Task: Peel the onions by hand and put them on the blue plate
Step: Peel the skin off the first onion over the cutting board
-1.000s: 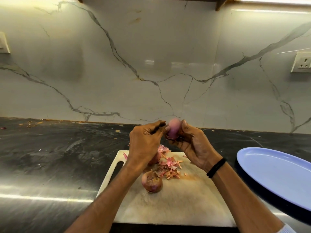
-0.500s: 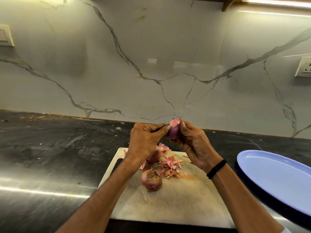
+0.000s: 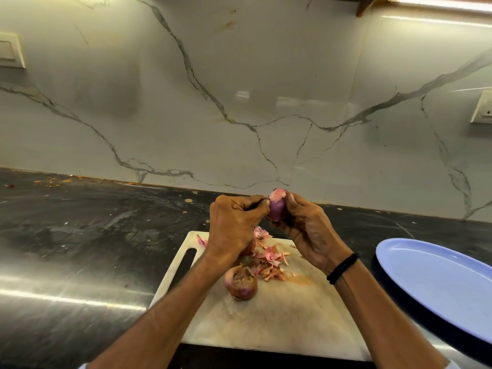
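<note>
Nothing readable in this one, honestly. The blue plate (image 3: 439,283), off to the right of the right hand (image 3: 306,230), is plain. The cutting board (image 3: 279,320) under the left hand (image 3: 234,227) has no logo or print. The wall socket (image 3: 482,107), up and to the right of the hands, is too small and blurry to show any marking. Same for the switch plate (image 3: 10,50), way up left.

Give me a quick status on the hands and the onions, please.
Right hand grips the onion, left hand pinches its skin. Second onion unpeeled on the cutting board. No onion visible on blue plate.
</note>
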Tool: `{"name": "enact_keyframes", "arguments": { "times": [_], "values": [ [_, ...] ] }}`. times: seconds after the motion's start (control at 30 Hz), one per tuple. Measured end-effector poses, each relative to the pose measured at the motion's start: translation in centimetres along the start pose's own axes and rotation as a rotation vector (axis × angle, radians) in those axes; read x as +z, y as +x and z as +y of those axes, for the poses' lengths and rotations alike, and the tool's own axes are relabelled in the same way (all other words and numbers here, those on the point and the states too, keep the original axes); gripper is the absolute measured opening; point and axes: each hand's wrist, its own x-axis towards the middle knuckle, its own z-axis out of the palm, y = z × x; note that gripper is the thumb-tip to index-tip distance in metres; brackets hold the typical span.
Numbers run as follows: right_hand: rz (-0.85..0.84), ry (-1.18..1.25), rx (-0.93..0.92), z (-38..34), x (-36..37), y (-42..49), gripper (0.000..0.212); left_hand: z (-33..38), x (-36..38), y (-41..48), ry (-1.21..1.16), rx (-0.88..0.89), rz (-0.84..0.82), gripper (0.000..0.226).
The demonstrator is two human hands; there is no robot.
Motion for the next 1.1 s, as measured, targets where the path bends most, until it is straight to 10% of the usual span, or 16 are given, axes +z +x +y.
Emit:
{"name": "enact_keyframes", "arguments": {
  "times": [0.63,1.1],
  "values": [
    [-0.014,0.157,0.072,-0.6,0.4,-0.8,0.031,-0.8,-0.5,1.1,0.009,-0.152,0.132,0.022],
    [-0.029,-0.031,-0.118,-0.4,-0.1,0.2,0.07,-0.4,-0.5,1.1,-0.131,-0.151,-0.124,0.036]
  ]
}}
